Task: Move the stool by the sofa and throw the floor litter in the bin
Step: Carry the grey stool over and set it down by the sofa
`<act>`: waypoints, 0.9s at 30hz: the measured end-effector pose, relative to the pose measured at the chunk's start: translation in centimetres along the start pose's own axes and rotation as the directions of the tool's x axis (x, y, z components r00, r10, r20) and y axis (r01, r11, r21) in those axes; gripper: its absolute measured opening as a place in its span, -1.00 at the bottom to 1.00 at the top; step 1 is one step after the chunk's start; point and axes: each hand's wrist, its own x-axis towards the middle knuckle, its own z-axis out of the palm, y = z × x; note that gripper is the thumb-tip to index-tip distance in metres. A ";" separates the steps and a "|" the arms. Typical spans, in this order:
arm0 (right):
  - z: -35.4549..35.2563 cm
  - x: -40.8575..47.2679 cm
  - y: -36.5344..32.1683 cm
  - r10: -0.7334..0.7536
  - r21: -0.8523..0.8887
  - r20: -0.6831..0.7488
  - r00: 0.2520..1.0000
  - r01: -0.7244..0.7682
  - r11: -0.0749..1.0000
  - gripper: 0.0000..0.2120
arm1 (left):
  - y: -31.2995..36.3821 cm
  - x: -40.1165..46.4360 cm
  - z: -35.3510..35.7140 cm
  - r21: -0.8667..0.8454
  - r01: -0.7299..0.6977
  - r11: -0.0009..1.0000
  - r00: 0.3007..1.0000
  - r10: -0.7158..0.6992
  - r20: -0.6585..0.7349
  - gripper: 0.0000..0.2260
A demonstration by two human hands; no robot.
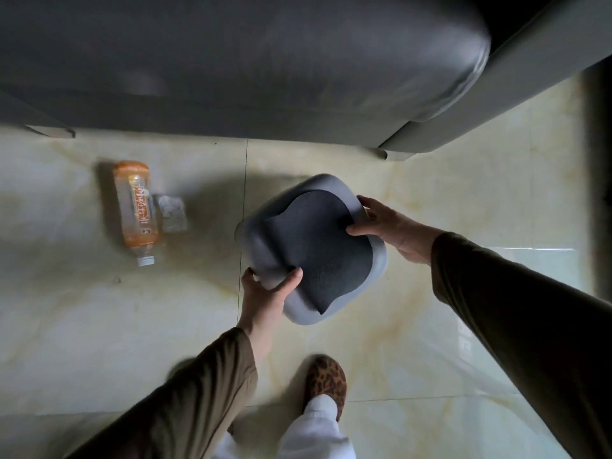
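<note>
Both hands, left hand point(265, 289) and right hand point(384, 223), grasp the grey stool point(311, 250) at mid-frame, fingers clenched on opposite edges, near the sofa point(231, 61). Swung leftward, it could knock the bottle point(135, 210) and what looks like crumpled litter point(171, 213).

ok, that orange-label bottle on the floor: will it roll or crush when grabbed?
The bottle lies on its side on smooth tile, so it probably rolls if nudged. It looks clear and mostly empty: likely light, thin-walled, may dent under a firm squeeze.

left hand point(268, 289): arm extended toward 12 o'clock, fingers curled in a grip | right hand point(390, 226): reaching from 4 o'clock, fingers clamped
</note>
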 end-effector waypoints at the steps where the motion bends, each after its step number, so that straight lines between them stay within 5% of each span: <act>1: -0.1 0.2 -0.3 0.008 -0.001 -0.002 1.000 -0.008 1.000 -0.01 | -0.2 0.1 0.2 -0.005 0.017 1.000 1.000 -0.017 0.001 -0.09; 7: -0.2 1.1 -0.4 0.033 -0.031 -0.016 0.999 -0.033 0.999 -0.03 | -1.3 0.9 1.3 -0.007 0.053 0.999 0.998 -0.053 -0.033 -0.22; 27: 0.3 0.8 0.1 -0.041 -0.045 -0.080 0.996 0.038 0.998 -0.06 | -0.4 1.7 1.0 -0.096 0.041 0.995 0.999 -0.040 0.011 -0.04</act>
